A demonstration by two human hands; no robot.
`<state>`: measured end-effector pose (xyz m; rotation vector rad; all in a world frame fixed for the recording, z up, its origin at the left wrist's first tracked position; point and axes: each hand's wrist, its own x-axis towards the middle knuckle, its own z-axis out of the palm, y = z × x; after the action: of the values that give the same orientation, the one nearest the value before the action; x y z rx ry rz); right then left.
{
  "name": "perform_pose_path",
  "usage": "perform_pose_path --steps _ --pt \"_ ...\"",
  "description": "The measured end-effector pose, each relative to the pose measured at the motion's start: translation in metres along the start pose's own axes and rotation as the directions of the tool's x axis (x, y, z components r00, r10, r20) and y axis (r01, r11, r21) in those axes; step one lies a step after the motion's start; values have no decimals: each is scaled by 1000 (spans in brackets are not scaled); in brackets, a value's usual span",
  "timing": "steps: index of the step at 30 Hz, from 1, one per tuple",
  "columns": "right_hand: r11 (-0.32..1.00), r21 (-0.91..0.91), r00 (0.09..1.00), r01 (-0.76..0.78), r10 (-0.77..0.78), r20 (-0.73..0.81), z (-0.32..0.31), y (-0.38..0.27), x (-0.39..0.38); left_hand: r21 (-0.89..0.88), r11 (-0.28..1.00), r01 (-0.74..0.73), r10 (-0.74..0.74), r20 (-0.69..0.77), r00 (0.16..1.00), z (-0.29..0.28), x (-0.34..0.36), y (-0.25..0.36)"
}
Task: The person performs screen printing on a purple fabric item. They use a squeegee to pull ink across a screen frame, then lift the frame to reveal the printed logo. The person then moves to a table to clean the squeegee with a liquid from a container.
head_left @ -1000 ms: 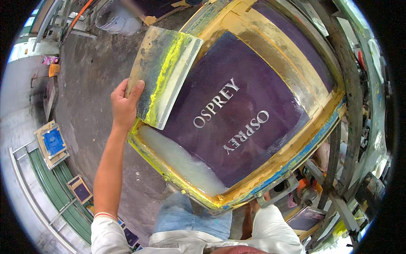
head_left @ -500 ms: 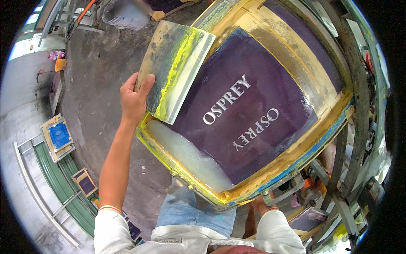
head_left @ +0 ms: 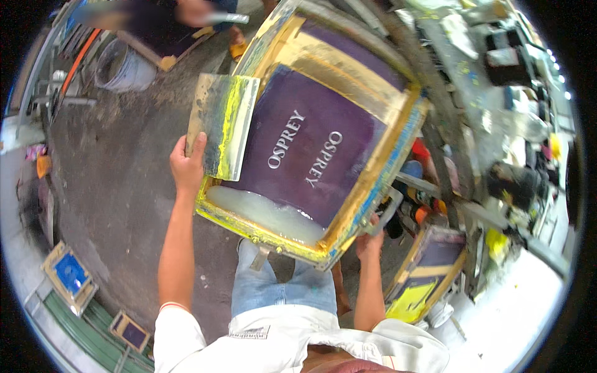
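A squeegee [head_left: 208, 118], broad and flat with a pale blade and a yellow ink streak, is gripped at its edge by my left hand [head_left: 188, 163], thumb on top. It overlaps the left side of a tilted screen printing frame [head_left: 398, 144]. The frame's dark purple mesh [head_left: 311, 140] bears two lines of white lettering, one inverted. Whitish ink [head_left: 264, 214] pools along its near end. My right hand [head_left: 369, 237] is closed at the frame's near right edge, beside a metal handle [head_left: 390, 211]; some fingers are hidden.
Another person's blurred hand [head_left: 194, 11] is at the top, near a plastic bucket [head_left: 124, 67] and another dark screen [head_left: 155, 37]. A second framed screen [head_left: 429, 267] leans at right, beside metal beams [head_left: 435, 133] and bottles. A blue screen [head_left: 69, 273] is at far left.
The view has shifted; the frame and squeegee now appear smaller, farther left and turned. My right hand, mostly hidden under the frame before, now shows at its edge. My left hand keeps the squeegee.
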<state>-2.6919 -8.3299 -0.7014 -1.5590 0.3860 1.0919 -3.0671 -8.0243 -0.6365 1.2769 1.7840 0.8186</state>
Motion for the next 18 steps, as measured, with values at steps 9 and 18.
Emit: perform_pose_path --steps 9,18 --pt "681 -182 702 710 -663 259 123 -187 -225 -104 990 96 -71 217 974 -56 -28 40" --pt "-20 -429 289 903 -710 642 245 -235 -206 100 983 -152 105 373 922 -91 -20 173"
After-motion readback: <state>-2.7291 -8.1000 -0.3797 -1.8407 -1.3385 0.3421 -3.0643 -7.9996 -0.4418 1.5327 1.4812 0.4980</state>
